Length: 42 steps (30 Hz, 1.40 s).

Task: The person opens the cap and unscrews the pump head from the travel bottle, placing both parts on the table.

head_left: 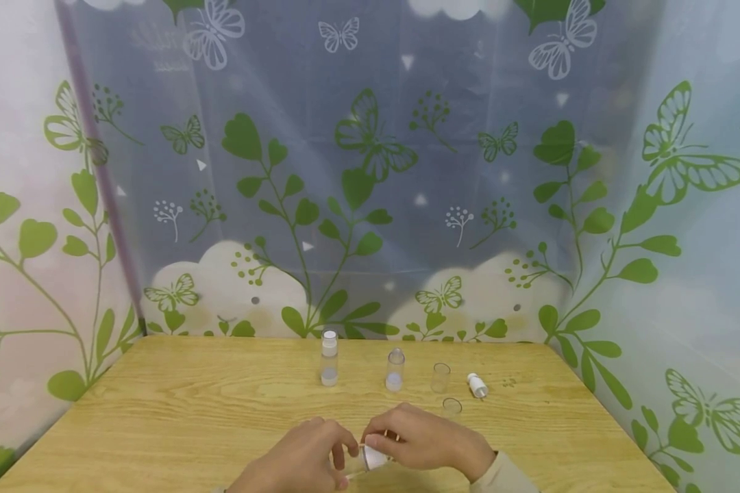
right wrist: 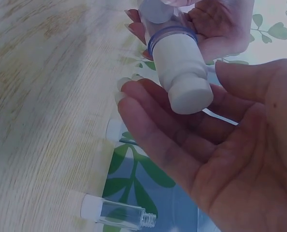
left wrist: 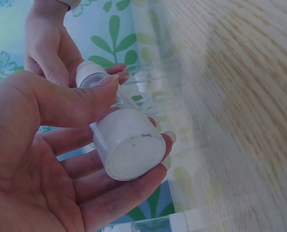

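My left hand holds a clear pump bottle with a thick white base, its thumb on the near side and fingers beneath. The bottle lies tilted, its base toward the left wrist camera. On its other end sits a white pump top, with a clear collar rim where it meets the body. Around that pump top, my right hand has its fingers loosely bent and spread. In the right wrist view its thumb stands apart from the pump top, and the fingertips are on the far side.
Toward the back of the wooden table stand a bottle with a white pump and an open-necked bottle. Right of them are two clear caps, one a clear cap farther back, and a loose white pump lying down. A printed curtain surrounds the table.
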Available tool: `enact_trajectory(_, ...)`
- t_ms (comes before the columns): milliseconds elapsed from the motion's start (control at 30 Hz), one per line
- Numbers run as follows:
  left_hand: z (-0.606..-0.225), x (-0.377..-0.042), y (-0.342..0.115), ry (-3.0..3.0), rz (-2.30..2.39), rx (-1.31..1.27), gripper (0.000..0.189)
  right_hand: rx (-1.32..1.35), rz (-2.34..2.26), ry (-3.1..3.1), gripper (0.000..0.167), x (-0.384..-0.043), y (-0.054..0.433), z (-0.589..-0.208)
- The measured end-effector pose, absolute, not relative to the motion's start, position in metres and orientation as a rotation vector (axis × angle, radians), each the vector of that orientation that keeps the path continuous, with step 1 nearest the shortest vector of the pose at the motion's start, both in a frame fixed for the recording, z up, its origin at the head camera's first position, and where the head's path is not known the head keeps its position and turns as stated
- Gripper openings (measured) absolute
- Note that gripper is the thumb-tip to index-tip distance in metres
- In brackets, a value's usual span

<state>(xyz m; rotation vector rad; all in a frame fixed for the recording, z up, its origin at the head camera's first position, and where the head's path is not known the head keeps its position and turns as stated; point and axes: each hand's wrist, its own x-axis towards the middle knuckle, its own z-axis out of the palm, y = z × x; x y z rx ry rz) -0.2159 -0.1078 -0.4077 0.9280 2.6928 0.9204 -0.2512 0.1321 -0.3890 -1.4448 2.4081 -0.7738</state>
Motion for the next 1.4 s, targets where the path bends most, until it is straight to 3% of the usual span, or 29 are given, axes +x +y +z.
enact_trajectory(633,-0.4075,-0.2166,-0.1085,2.703,0.921,0.919,0.033,-1.322,-0.835,2.374,0.026,-0.2502,0.1341,-0.3909)
enact_trajectory(967,-0.4084,-0.216,-0.1079,2.72,0.888,0.927,0.034,-1.432,-0.727,2.48,0.014,-0.2478,0.1313,-0.3901)
enact_trajectory(1400,-0.4101,-0.2178,-0.1086,2.722,0.893,0.943,0.034,-1.436,-0.728,2.52,0.019,-0.2482,0.13,-0.3889)
